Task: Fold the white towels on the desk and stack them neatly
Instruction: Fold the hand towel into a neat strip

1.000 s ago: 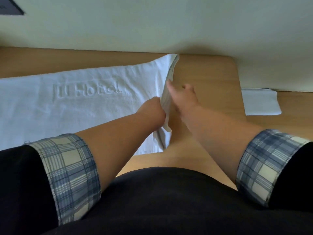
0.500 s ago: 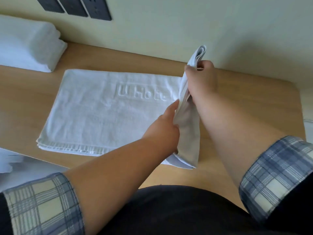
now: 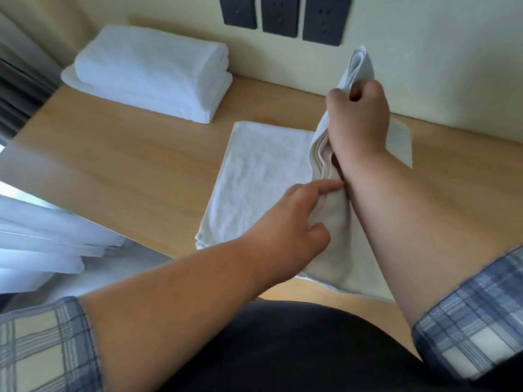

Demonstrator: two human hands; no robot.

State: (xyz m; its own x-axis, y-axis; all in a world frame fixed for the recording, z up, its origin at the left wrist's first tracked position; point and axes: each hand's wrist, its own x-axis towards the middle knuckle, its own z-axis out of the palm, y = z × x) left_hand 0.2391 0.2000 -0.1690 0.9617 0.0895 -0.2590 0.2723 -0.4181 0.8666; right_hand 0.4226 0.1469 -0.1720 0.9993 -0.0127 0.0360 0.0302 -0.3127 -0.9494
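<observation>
We are folding a white towel (image 3: 260,176) that is lying on the desk (image 3: 127,159). Our right hand (image 3: 358,120) is gripping the far end of its right edge and holding it up high. Our left hand (image 3: 291,222) is pinching the near part of that same lifted edge. A pile of folded towels (image 3: 150,72) is sitting at the back left, well apart.
</observation>
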